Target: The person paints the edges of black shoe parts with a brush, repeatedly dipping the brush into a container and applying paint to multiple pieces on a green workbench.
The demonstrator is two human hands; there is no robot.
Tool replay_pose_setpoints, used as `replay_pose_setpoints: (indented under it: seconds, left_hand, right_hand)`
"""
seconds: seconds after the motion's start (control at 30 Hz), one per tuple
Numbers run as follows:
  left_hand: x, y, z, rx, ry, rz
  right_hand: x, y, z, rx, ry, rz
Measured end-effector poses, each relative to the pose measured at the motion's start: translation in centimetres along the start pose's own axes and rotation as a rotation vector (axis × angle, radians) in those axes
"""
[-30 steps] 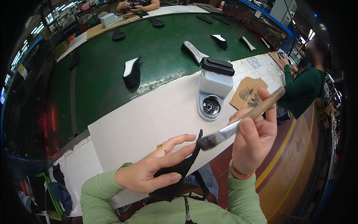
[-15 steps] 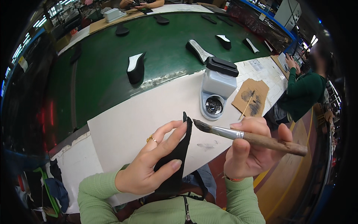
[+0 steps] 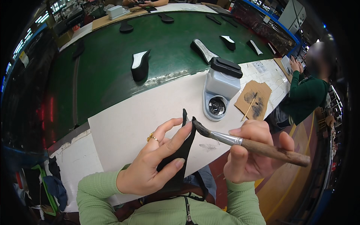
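My left hand (image 3: 152, 163) grips a black wedge-shaped shoe sole (image 3: 187, 147) tilted up on its edge, fingers over the far side and thumb on the near one. A little white shows on it by the fingertips. In my right hand (image 3: 249, 167) is a paintbrush (image 3: 234, 140) with a wooden handle and metal ferrule, pinched between thumb and fingers. Its dark, wet-looking bristles meet the sole's upper tip. Beyond the brush stands a pale plastic dispenser (image 3: 224, 85) with a black lid and a round dark cup at its front.
A green conveyor belt (image 3: 101, 75) carries several black soles, some with white tops. White paper (image 3: 127, 131) covers the near table. Right of the dispenser, stained cardboard (image 3: 268, 92) holds a thin brush (image 3: 250, 105). A person in dark green (image 3: 309, 92) works at the right; another's hands show at the far side.
The brush has moved slightly left and up, its bristles now against the sole's tip. My left hand keeps its hold. The view has shifted slightly.
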State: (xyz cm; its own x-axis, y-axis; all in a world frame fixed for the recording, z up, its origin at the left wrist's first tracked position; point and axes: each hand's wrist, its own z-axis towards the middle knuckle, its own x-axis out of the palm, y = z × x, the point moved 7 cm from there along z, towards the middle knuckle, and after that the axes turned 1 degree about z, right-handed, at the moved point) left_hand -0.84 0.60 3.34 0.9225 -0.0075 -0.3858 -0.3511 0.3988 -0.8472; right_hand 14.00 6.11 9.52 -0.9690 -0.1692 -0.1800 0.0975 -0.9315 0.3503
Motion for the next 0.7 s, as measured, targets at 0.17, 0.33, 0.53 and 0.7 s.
replay_pose_setpoints:
  seconds: [0.17, 0.33, 0.53, 0.7]
  left_hand:
    - [-0.2, -0.1, -0.1, -0.009, -0.017, -0.007]
    - [-0.1, -0.1, -0.1, 0.004, -0.016, -0.013]
    - [-0.2, -0.4, -0.2, 0.003, -0.003, 0.033]
    - [-0.1, -0.3, -0.3, -0.008, -0.003, -0.103]
  right_hand:
    - [0.1, 0.6, 0.0, -0.014, 0.060, 0.020]
    - [-0.6, 0.3, 0.0, -0.055, -0.046, 0.039]
    - [0.1, 0.1, 0.3, -0.066, 0.007, -0.015]
    - [0.5, 0.3, 0.2, -0.041, 0.005, 0.032]
